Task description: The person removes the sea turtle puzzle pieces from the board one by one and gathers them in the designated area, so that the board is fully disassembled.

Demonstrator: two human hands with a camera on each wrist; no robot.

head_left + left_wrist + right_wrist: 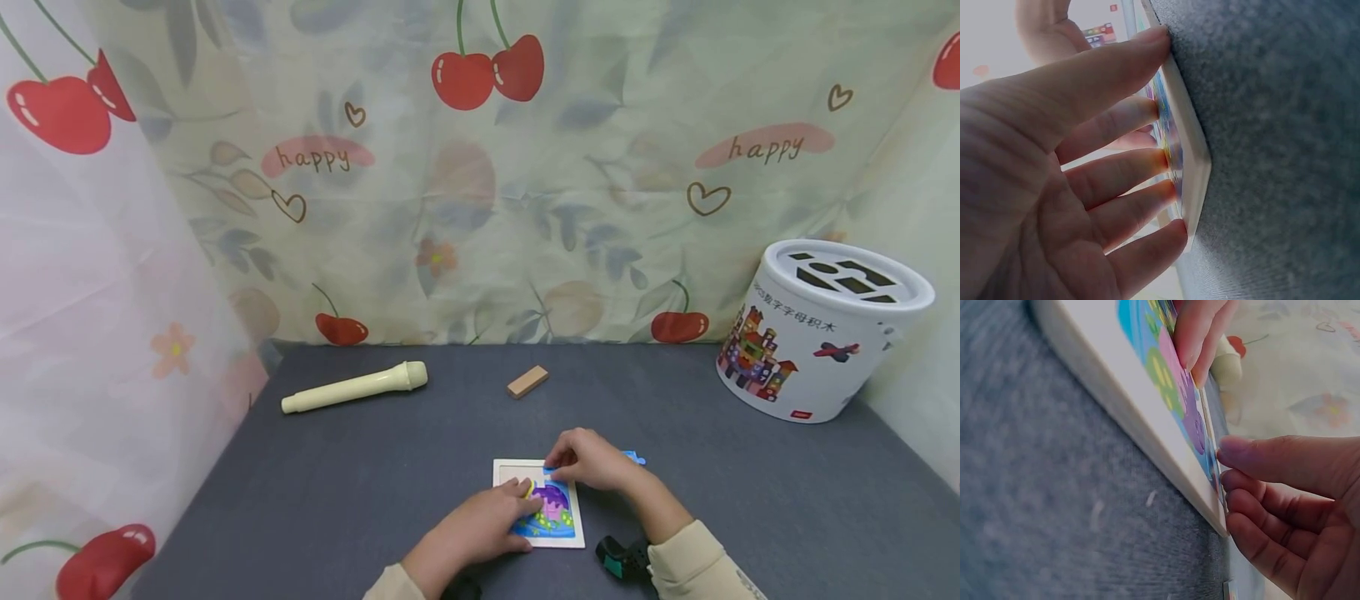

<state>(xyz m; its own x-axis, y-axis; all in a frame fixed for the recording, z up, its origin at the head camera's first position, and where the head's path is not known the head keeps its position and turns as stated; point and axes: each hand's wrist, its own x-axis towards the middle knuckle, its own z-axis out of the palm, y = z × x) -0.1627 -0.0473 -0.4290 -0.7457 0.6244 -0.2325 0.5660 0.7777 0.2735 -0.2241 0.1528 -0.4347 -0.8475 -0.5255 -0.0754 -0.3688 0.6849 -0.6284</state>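
The puzzle board point(558, 542) is lying on the table point(405, 467) beneath the left grip point(486, 521), whose extended fingers are resting on it; the right grip point(594, 461) is pinching a blue piece point(548, 472) between thumb and fingers at the board's far right corner.

Cream-framed puzzle point(553, 510), blue and purple

L sleeve point(395, 585): cream/beige, long, cut by btm edge L of ctr.
R sleeve point(697, 560): same cream/beige, long, btm R of ctr; sm. greyish marks nr lower edge, illegible.
R wrist cam point(628, 553): blk, curved housing, teal-grn panel point(613, 567) on L side, btm R of ctr.
L wrist cam point(462, 588): blk, rounded top, rest cut off at btm.
Hands: L hand point(483, 525) & R hand point(592, 460) bare.
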